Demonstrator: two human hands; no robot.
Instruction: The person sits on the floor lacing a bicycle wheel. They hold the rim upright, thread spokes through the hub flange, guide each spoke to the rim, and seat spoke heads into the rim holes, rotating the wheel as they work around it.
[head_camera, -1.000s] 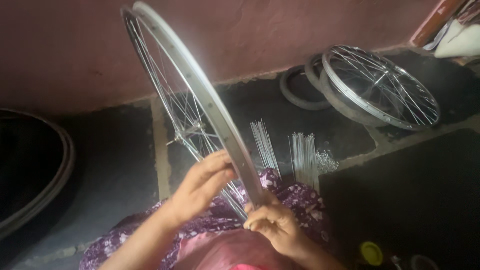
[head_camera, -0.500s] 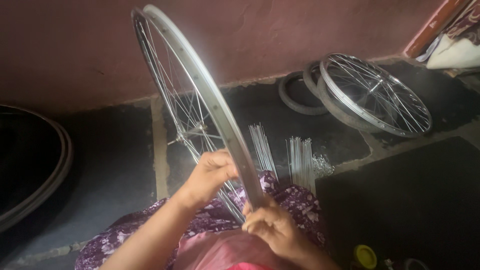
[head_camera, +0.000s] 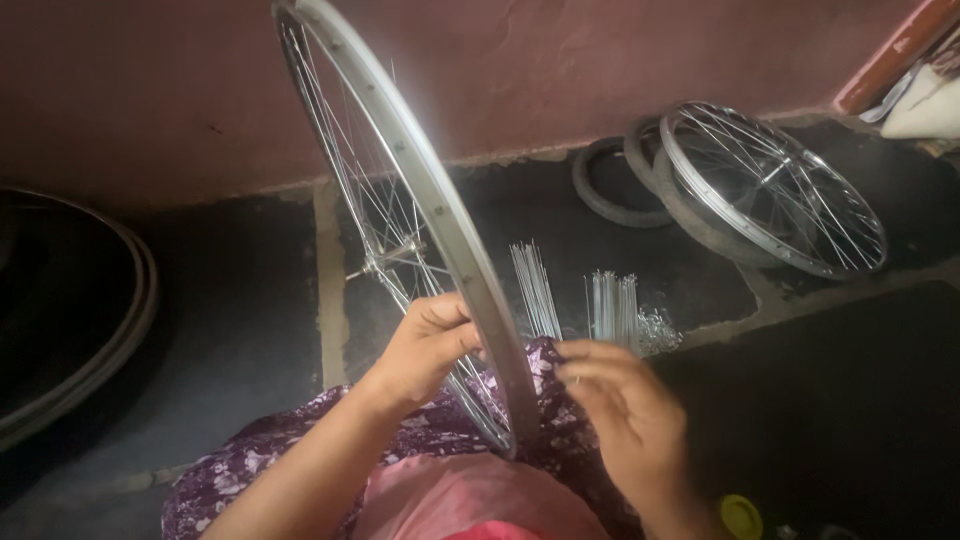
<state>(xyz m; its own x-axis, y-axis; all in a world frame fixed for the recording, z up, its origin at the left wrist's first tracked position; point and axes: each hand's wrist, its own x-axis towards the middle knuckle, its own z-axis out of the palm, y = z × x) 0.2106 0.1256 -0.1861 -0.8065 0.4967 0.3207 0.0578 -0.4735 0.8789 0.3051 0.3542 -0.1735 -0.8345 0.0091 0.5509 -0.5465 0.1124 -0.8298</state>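
Left hand (head_camera: 425, 345) curls around the upright wheel rim (head_camera: 440, 215); right hand (head_camera: 625, 415), fingers spread, hovers at four o'clock, near loose spokes (head_camera: 535, 290).

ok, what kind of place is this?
Likely a bicycle repair workshop, worked at floor level: loose spokes laid on the dark floor, a spoked wheel and tyre by the wall, another wheel rim held upright.

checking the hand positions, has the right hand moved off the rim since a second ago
Yes. The right hand has come away from the wheel rim toward the right, fingers spread and empty, nearer the loose spokes on the floor. The left hand keeps its grip on the rim.
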